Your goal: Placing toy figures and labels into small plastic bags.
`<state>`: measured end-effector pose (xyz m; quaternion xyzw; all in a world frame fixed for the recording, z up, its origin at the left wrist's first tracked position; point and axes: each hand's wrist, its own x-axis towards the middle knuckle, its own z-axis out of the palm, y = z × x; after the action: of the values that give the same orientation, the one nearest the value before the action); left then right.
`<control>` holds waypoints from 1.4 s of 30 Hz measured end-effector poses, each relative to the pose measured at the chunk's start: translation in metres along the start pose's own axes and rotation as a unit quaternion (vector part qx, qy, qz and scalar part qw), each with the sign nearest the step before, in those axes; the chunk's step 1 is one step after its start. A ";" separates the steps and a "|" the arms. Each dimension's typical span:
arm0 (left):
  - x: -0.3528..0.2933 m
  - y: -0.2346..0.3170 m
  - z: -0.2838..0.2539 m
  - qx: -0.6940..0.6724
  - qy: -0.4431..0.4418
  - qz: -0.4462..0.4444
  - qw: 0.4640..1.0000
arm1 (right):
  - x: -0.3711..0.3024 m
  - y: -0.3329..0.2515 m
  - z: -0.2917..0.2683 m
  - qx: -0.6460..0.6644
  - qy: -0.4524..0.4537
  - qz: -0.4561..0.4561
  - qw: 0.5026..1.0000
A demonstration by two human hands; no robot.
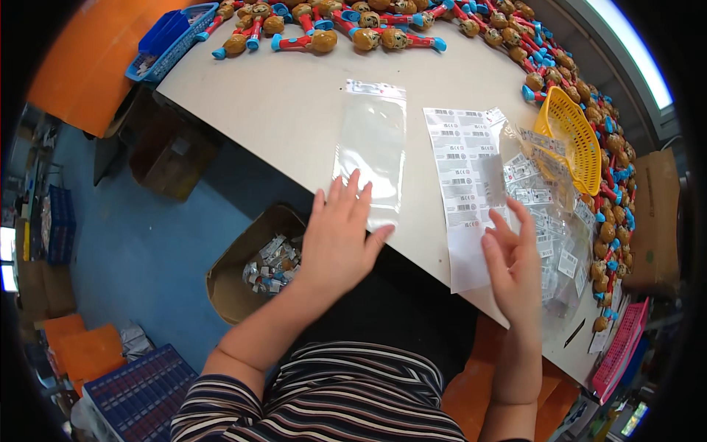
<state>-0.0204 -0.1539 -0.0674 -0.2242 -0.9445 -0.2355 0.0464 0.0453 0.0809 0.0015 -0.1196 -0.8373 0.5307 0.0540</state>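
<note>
A clear flat plastic bag (pixel 374 132) with a printed strip along its far end lies on the table. My left hand (pixel 339 232) rests flat on its near part, fingers spread and thumb out. To the right lies a white sheet of printed labels (pixel 462 173), several rows long, its near end plain white. My right hand (pixel 513 265) hovers at the sheet's right edge, fingers apart and partly bent, with nothing visible in them. Beside it is a loose pile of clear bags with white labels (pixel 549 232).
Many red, blue and brown toys (pixel 368 37) line the table's far and right edges. A yellow basket (pixel 578 140) tilts over the bag pile. A blue basket (pixel 158 55) stands far left, a pink one (pixel 622 350) near right. An open carton (pixel 228 283) holds packed items below the table.
</note>
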 end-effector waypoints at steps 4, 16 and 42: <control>-0.005 0.010 -0.013 -0.080 0.039 0.023 0.996 | 0.030 -0.035 -0.008 0.007 -0.124 0.051 0.991; 0.065 -0.019 -0.036 -0.549 0.005 -0.178 0.817 | 0.117 -0.036 0.052 0.071 -0.244 0.146 0.956; 0.099 -0.029 -0.018 -0.312 -0.027 -0.192 0.930 | 0.136 -0.016 0.085 -0.028 -0.175 0.138 0.974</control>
<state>-0.1220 -0.1452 -0.0446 -0.0476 -0.8494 -0.5165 -0.0976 -0.1069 0.0346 -0.0257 -0.1407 -0.8237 0.5220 -0.1708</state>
